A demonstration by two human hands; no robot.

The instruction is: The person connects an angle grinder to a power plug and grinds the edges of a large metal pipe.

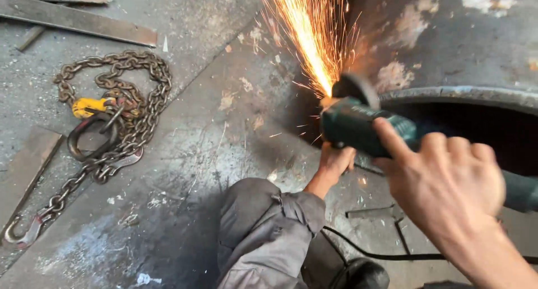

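A dark green angle grinder [358, 124] is pressed against the rim of a large rusty steel ring [459, 93] at the right. Its disc [354, 87] throws a fan of orange sparks [308, 31] up and to the left. My right hand [448, 180] is wrapped around the grinder's body from above. My left hand [335, 160] grips the tool from below, near its head, on what seems to be a side handle hidden by the fingers. A grey sleeve [269, 233] covers my left arm.
A heavy steel chain [120, 107] with a yellow hook and a dark ring lies coiled on the concrete floor at the left. Flat steel bars [78, 23] lie at the top left. The grinder's black cable [381, 254] runs along the floor near a dark shoe [358, 275].
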